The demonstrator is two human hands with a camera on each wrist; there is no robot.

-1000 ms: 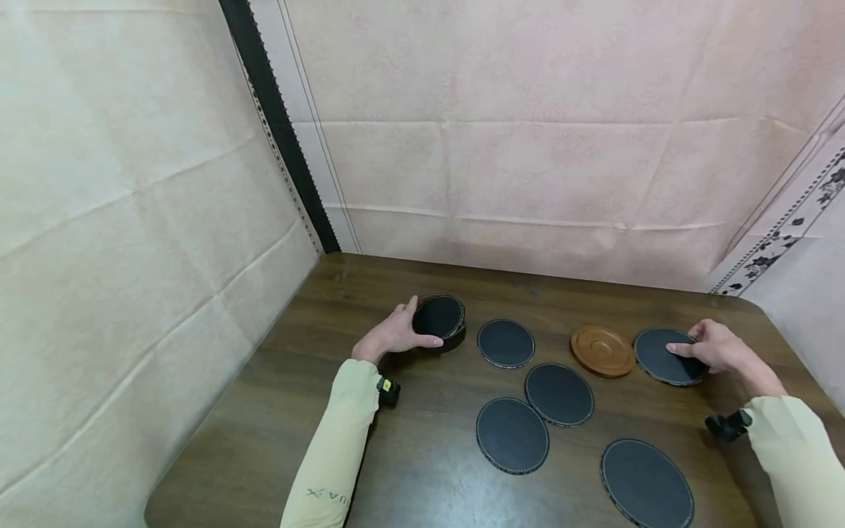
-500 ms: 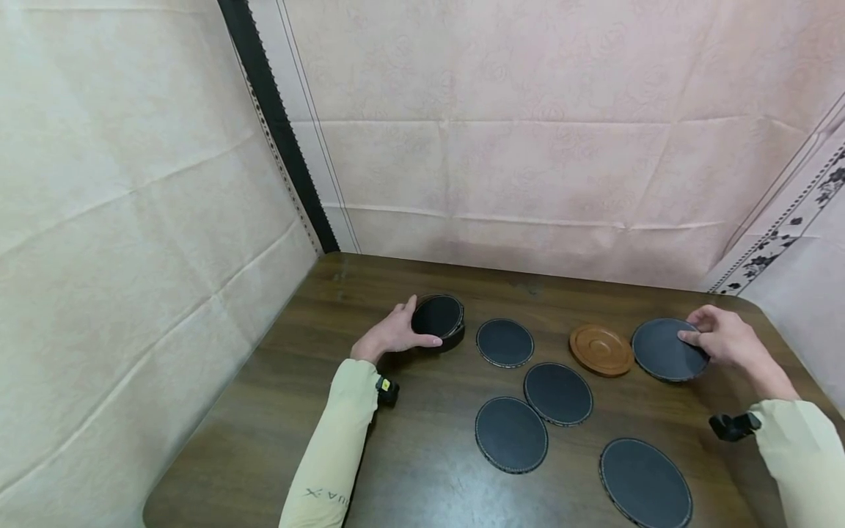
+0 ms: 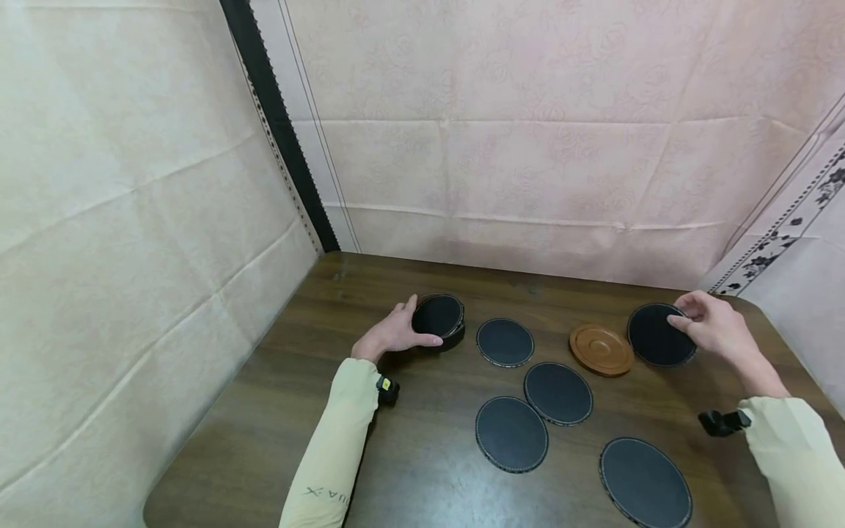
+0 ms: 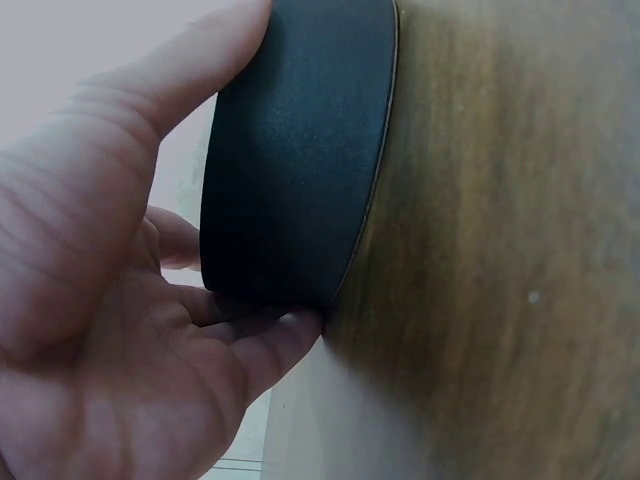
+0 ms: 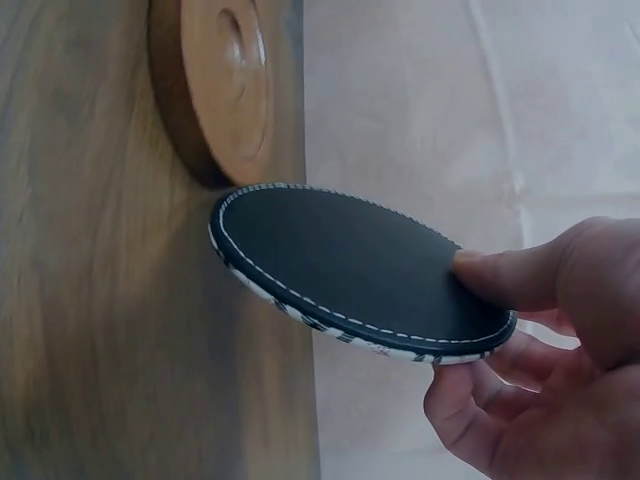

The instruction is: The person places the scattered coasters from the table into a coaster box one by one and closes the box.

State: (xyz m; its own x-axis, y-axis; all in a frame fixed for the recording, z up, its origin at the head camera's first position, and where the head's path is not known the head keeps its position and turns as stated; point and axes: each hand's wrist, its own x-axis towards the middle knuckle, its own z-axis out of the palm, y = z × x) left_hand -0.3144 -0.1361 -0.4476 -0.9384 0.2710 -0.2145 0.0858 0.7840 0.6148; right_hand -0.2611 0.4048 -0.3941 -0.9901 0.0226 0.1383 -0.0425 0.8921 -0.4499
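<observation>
At the back of the table, my left hand (image 3: 394, 334) grips a round black coaster holder (image 3: 452, 342), thumb on one side and fingers on the other. A black coaster (image 3: 437, 315) shows at its open top. In the left wrist view the holder's smooth curved wall (image 4: 295, 160) stands on the wood. Over at the right, my right hand (image 3: 721, 334) pinches another round coaster (image 3: 655, 339) by its edge, thumb on top and fingers beneath. The right wrist view shows this coaster (image 5: 340, 265) raised and tilted, with white stitching and a black-and-white patterned underside edge.
A round brown wooden dish (image 3: 601, 350) lies just left of the raised coaster. Several black coasters lie flat: one beside the holder (image 3: 505, 342), two touching near the middle (image 3: 559, 394), and a larger-looking one at the front right (image 3: 645, 484). Cloth hangs behind the table (image 3: 370, 469).
My right hand has lifted the coaster off the table and tilted it, moving slightly back and to the left. My left hand and the holder have stayed put.
</observation>
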